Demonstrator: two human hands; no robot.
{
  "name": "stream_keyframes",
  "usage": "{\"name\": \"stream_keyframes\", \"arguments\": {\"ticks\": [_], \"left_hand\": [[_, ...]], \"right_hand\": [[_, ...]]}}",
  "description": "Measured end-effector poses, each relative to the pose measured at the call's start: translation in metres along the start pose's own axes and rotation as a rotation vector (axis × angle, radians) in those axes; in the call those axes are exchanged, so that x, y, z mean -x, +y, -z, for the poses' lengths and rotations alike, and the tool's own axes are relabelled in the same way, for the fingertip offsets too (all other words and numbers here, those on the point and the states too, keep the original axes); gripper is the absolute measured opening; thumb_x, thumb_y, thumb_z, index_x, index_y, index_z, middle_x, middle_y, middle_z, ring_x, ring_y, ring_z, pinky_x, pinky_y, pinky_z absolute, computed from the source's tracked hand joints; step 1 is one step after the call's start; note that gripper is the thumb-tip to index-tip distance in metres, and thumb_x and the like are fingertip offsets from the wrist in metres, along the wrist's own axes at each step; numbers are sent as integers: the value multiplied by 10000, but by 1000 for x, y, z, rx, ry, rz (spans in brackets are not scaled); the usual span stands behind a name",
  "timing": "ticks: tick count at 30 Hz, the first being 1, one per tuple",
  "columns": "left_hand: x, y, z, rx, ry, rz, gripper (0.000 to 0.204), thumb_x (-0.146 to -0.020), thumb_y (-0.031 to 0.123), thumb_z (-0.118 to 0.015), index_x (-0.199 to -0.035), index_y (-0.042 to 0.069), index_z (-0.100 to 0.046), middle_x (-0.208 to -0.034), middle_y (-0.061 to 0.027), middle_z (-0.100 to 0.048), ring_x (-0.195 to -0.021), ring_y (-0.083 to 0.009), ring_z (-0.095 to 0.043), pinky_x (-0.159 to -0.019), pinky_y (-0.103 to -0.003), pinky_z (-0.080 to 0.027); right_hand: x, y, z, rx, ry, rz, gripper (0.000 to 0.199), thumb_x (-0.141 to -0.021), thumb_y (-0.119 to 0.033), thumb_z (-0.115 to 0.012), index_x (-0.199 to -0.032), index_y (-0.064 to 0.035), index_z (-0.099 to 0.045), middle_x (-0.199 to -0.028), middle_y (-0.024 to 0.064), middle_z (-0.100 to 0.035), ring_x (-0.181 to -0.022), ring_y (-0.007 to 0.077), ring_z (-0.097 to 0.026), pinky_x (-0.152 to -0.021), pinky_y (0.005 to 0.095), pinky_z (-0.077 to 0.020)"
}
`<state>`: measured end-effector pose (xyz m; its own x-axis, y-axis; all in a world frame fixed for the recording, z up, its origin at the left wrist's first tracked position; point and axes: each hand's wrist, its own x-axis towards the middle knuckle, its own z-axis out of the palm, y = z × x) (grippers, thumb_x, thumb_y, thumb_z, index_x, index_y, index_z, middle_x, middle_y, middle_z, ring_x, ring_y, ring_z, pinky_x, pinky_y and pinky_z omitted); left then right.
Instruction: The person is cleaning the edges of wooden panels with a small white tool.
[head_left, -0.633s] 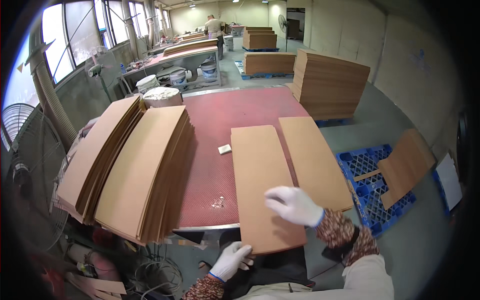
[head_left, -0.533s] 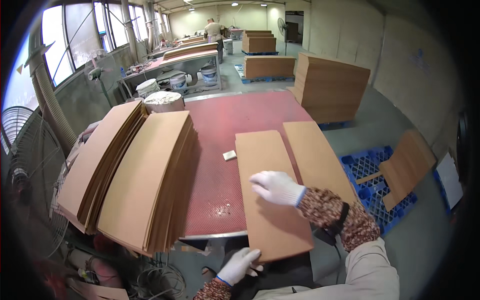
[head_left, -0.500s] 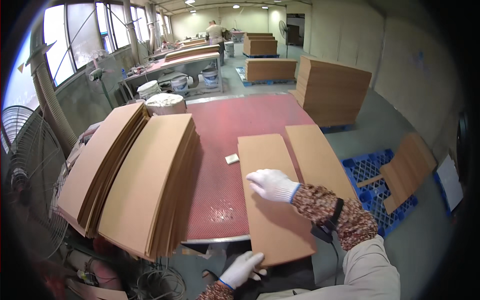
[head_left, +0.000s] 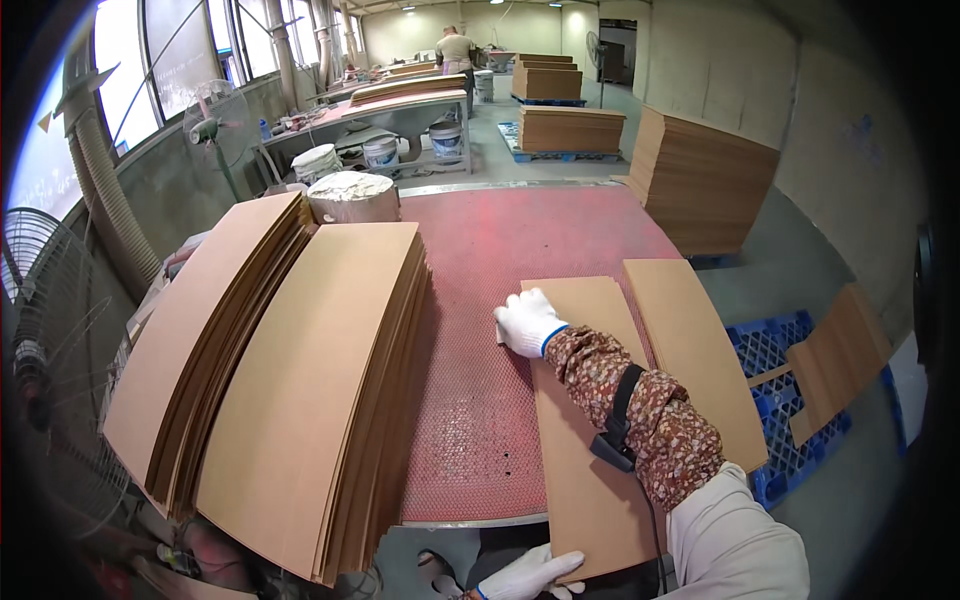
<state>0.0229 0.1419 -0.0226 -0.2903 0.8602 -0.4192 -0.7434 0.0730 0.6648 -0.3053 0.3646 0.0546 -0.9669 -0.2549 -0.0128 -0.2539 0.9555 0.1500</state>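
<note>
Tan-faced and long, the board (head_left: 600,470) I am working on lies on the red table (head_left: 465,410), its near end jutting past the table's edge. With my left hand (head_left: 535,577) I pinch its near left corner, thumb on top and fingers tucked under. My right hand (head_left: 530,323) is at the far left edge, its fingers curled down round what looks like a small pale block (head_left: 500,337), only a sliver of it showing.

I judge this piece to be midway: it is on the table, on no pile. One loose panel (head_left: 695,360) lies just to its right, and two deep stacks, an outer one (head_left: 205,320) and an inner one (head_left: 310,370), stand on my left. Which of these are finished and which are waiting, I cannot tell from their faces.

Beyond the stacks sits a round drum (head_left: 353,205), its top whitish and lumpy; whether that is a cover or its contents is unclear. Buckets (head_left: 445,140) stand by the far bench (head_left: 345,118), their insides too small to read.
</note>
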Motion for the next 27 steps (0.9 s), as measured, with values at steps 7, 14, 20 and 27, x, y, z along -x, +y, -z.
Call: {"name": "stream_keyframes", "arguments": {"ticks": [7, 14, 20, 27], "left_hand": [[-16, -28, 7, 102, 17, 43, 584, -1112, 421, -613, -1523, 23, -494, -1288, -95, -677, -904, -172, -736, -709, -290, -638], [-3, -10, 0, 118, 146, 26, 561, -1113, 363, -607, -1497, -31, -497, -1327, -172, -683, -965, -277, -758, -770, -379, -656], [-1, -9, -6, 155, 146, -14, 538, -1101, 356, -632, -1437, -52, -528, -1194, -194, -728, -962, -269, -764, -798, -384, -655], [15, 3, -7, 143, 221, -21, 529, -1109, 367, -609, -1440, -39, -538, -1191, -208, -730, -961, -307, -763, -803, -416, -656]], "right_hand": [[55, 2, -1, -244, -5, 77, 275, -1030, -329, -656, -1189, -124, -747, -1188, 163, -744, -1088, 371, -735, -908, 507, -579], [251, 4, 45, -816, 368, -75, 272, -1068, -307, -649, -1104, -43, -707, -1032, 168, -757, -969, 379, -738, -843, 473, -576], [468, -7, 22, -1621, 121, -646, 236, -1126, -207, -607, -1031, -7, -687, -923, 45, -710, -818, 134, -663, -763, 298, -541], [531, -24, -42, -2241, 486, -1035, 217, -1136, -242, -610, -1184, -31, -630, -1231, 115, -702, -1144, 254, -724, -967, 462, -632]]}}
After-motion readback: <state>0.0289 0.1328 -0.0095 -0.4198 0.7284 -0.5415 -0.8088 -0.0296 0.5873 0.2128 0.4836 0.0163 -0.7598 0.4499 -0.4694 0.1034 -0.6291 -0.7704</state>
